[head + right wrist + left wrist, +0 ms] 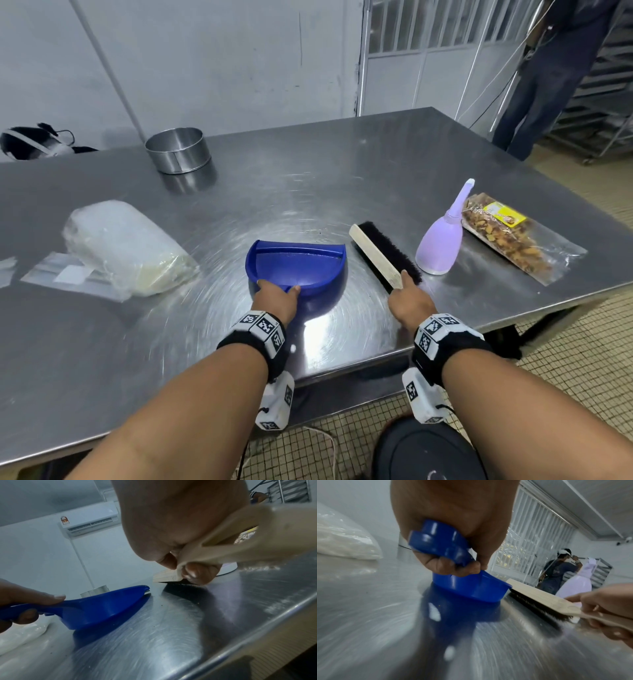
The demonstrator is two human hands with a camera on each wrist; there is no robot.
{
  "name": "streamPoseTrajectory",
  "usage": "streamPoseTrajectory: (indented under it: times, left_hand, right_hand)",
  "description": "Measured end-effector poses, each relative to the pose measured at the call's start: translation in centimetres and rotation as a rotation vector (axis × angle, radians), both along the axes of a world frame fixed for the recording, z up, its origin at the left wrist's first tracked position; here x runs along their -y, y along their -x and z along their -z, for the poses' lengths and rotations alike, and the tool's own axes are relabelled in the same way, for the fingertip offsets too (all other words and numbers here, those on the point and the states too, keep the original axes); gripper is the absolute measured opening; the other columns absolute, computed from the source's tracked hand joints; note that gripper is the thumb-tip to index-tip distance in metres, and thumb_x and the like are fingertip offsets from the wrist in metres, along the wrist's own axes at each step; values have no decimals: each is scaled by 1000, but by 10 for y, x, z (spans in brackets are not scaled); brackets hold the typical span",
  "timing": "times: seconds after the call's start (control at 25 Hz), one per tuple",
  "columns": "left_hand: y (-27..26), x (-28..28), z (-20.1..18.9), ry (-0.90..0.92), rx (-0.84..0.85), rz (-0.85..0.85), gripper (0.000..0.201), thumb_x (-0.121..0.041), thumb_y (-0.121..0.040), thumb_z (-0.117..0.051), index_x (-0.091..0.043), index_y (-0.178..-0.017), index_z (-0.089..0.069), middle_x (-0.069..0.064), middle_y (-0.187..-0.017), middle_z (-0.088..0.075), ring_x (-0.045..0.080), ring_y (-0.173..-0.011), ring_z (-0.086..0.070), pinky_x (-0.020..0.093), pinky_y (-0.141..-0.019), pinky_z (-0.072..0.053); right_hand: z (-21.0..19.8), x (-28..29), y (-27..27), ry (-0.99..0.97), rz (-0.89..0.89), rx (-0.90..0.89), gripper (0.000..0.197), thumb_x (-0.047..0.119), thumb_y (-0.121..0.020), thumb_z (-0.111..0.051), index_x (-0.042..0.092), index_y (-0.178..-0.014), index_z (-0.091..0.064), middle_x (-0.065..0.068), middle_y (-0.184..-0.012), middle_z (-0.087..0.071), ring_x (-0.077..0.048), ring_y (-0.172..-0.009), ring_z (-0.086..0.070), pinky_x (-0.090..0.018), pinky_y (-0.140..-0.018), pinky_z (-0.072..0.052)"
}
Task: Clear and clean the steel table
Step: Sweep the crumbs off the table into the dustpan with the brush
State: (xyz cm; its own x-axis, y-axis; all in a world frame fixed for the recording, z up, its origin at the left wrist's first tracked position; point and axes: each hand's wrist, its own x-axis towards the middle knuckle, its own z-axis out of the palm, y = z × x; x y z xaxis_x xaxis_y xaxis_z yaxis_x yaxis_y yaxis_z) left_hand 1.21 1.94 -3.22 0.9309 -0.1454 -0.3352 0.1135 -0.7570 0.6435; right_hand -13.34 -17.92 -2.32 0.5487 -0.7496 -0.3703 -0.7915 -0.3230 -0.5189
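With the left hand gripping the blue dustpan flat on the steel desk and the right hand clenching the brush just beside it, sweeping is under way — next, I judge, draw crumbs into the pan's mouth, though the bags still need clearing.

Both forearms reach forward from 6 o'clock, each wrist wearing a black band with white tag blocks. The left hand sits toward 11 o'clock of the right, fingers curled under and thumb laid on top of what it holds. The right hand makes a closed grip, forefinger stretched straight out toward 12 o'clock.
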Motion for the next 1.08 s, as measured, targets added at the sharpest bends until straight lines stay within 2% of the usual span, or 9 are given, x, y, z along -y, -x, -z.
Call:
streamPoseTrajectory:
  times: [0.12,0.2,0.28,0.4,0.48,0.64,0.72,0.84,1.08]
  left_hand:
    - [0,-11,-16,108,44,-29,66,-42,-88,-66,1,-132,-42,16,-127,-59,36,-111,-59,33,-85,-46]
    - [-2,-23,-28,180,91,-48,62,-43,-86,-68,-5,-130,-46,13,-125,-60,33,-109,-59,31,-81,-44]
    - [-8,-36,-40,228,125,-54,58,-44,-84,-68,-9,-127,-49,10,-119,-63,31,-106,-61,30,-78,-45]
    - [-22,-74,-61,304,158,-89,60,-53,-73,-67,-13,-114,-53,11,-105,-69,34,-95,-67,41,-80,-57]
    - [-31,-109,-73,327,190,-126,58,-54,-70,-66,-13,-108,-53,12,-98,-70,36,-91,-68,47,-80,-58]
    - [-43,-189,-86,306,237,-206,48,-50,-73,-67,-16,-104,-54,9,-95,-70,35,-88,-68,45,-80,-58]
    - [-46,-241,-86,326,244,-255,48,-49,-73,-68,-17,-106,-55,9,-95,-70,34,-89,-68,47,-81,-58]
    - [-51,-326,-84,334,262,-340,47,-48,-74,-70,-17,-107,-55,8,-94,-70,32,-89,-68,46,-80,-59]
    - [-55,-490,-87,298,296,-442,41,-47,-70,-71,-23,-102,-58,2,-93,-72,24,-78,-69,40,-69,-59]
  right_hand:
    - [-11,-4,-4,36,-23,27,61,23,-95,-32,28,-153,-14,-16,-141,-47,-36,-121,-49,-35,-95,-40]
    - [-20,-12,-15,71,-59,78,57,22,-92,-36,24,-148,-27,-17,-131,-55,-38,-112,-55,-38,-93,-46]
    - [-31,-23,-29,94,-99,171,43,22,-88,-39,21,-131,-42,-16,-114,-62,-40,-98,-59,-44,-83,-53]
    - [-53,-56,-56,120,-179,303,30,21,-88,-46,20,-117,-51,-15,-104,-65,-35,-84,-60,-36,-70,-51]
    - [-68,-84,-72,132,-250,358,29,22,-89,-49,20,-118,-53,-13,-101,-66,-33,-76,-59,-33,-64,-48]
    - [-88,-144,-99,119,-363,373,32,23,-89,-47,21,-121,-51,-9,-92,-63,-34,-67,-60,-26,-40,-42]
    - [-95,-189,-114,109,-428,380,35,23,-90,-47,22,-125,-48,-9,-92,-61,-35,-68,-61,-26,-34,-42]
    - [-104,-269,-137,62,-513,407,38,23,-90,-47,22,-128,-48,-11,-94,-63,-36,-70,-62,-31,-35,-48]
    - [-105,-420,-184,18,-641,376,56,26,-88,-50,26,-143,-40,-8,-111,-64,-32,-65,-61,-29,-32,-46]
